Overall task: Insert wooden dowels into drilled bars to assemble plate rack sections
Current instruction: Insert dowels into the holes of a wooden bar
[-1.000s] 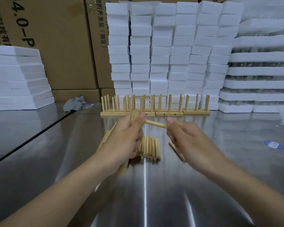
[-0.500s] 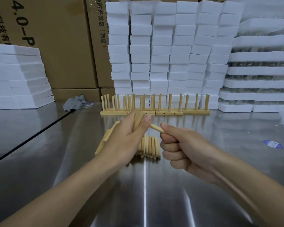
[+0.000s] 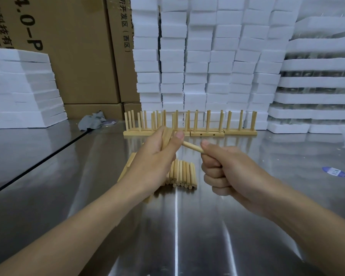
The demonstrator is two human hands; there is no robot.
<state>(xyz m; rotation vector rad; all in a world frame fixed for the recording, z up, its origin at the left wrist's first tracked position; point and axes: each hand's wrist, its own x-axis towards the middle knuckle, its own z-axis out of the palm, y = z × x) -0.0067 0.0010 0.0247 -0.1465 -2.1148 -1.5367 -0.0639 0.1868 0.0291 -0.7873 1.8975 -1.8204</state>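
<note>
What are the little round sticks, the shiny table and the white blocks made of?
The pale round sticks look like bare wood: matte tan, no gloss. The shiny grey table seems brushed steel, with streaky reflections. The stacked white blocks are probably foam, judging by rough edges.

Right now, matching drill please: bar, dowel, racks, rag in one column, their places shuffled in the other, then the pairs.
1 bar
2 dowel
3 racks
4 rag

A lying by the cartons
B gripped in the left hand
C standing before the foam
D pinched by the right hand

Pairs: 1-B, 2-D, 3-C, 4-A
</note>
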